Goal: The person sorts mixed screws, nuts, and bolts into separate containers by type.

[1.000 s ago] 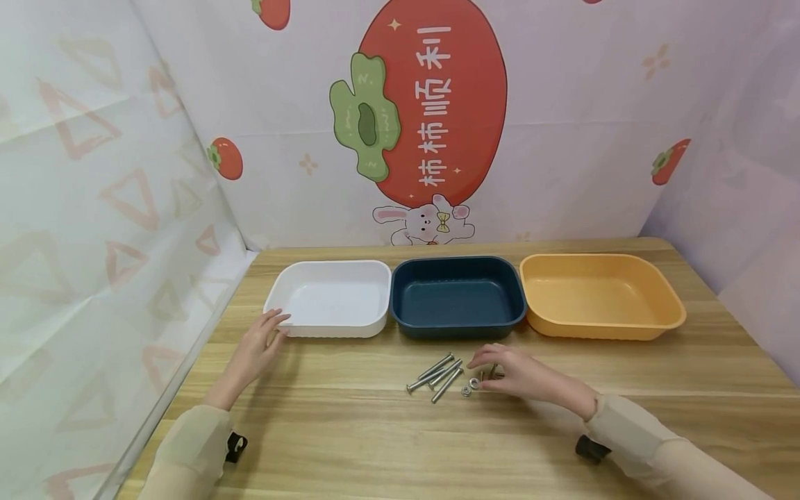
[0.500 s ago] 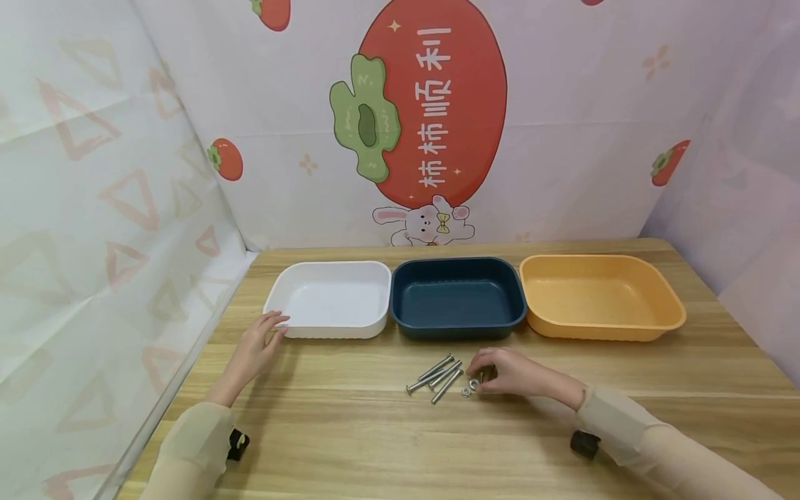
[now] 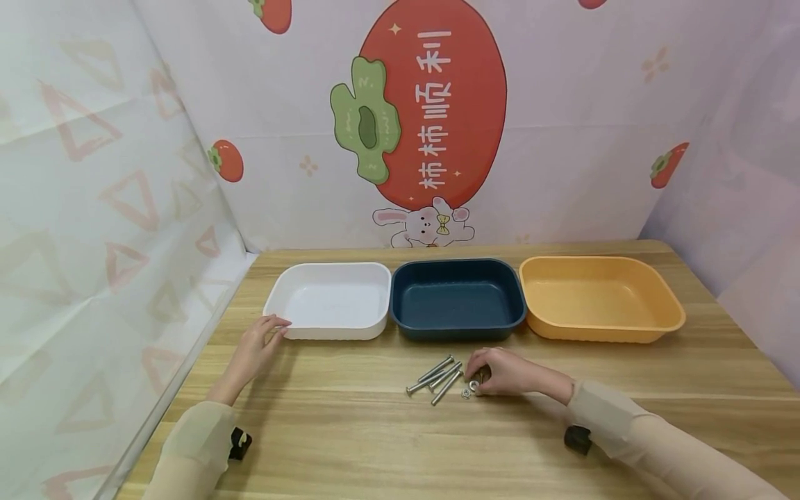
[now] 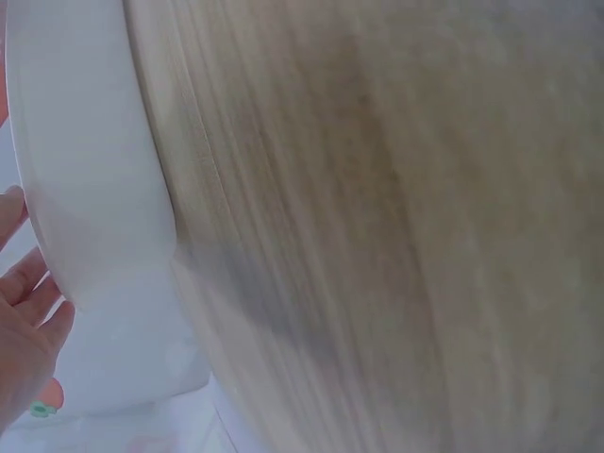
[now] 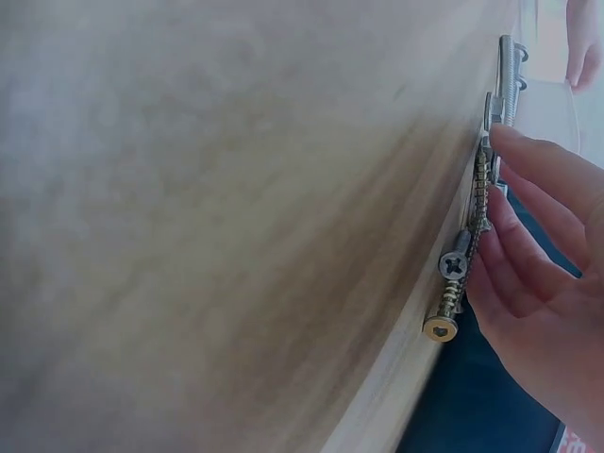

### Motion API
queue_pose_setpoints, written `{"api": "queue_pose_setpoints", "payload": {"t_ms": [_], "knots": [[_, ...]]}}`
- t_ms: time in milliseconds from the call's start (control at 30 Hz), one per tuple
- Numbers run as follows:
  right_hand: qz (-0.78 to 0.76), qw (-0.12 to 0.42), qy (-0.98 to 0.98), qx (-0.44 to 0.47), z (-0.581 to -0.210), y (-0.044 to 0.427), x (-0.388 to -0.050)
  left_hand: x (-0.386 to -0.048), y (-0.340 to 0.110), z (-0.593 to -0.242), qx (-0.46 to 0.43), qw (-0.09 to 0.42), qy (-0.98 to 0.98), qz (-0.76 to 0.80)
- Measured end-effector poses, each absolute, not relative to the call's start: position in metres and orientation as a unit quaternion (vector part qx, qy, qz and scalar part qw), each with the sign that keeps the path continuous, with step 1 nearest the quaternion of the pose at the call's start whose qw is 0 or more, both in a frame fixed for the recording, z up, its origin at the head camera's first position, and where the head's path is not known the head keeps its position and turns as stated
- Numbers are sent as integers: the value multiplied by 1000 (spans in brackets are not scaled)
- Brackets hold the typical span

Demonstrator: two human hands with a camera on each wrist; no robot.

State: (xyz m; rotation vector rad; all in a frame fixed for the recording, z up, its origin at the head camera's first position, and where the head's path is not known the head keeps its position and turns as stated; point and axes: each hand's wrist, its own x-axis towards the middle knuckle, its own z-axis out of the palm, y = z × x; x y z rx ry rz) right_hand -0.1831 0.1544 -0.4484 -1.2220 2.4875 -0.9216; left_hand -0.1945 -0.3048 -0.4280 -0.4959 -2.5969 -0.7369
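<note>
While bolts (image 3: 446, 387) lie near, the right hand (image 3: 507, 371) apparently touches screws (image 5: 481, 179).

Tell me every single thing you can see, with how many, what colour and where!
White tray: one, white, back left of the table
Blue tray: one, dark blue, back middle
Orange tray: one, yellow-orange, back right
Bolts: at least four, silver, in front of the blue tray
Nuts: two seen, silver, between bolts and right hand
Screws: at least two, brass and silver, at the right fingers
Table: one, wood-brown, under everything
Cloth: white with red fruit and a rabbit, behind the table
Black things: two, black, one by each sleeve
Sleeves: two, cream, on the arms
Hands: two, left at the white tray, right by the screws
</note>
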Motion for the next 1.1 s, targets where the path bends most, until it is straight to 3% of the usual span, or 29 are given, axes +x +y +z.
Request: {"api": "queue_pose_setpoints", "payload": {"t_ms": [667, 1100], "knots": [[-325, 119, 844, -410, -446, 150, -184, -199, -306, -432, -163, 185, -930, -273], [-347, 94, 826, -434, -426, 135, -188, -200, -306, -432, -156, 176, -932, -277]]}}
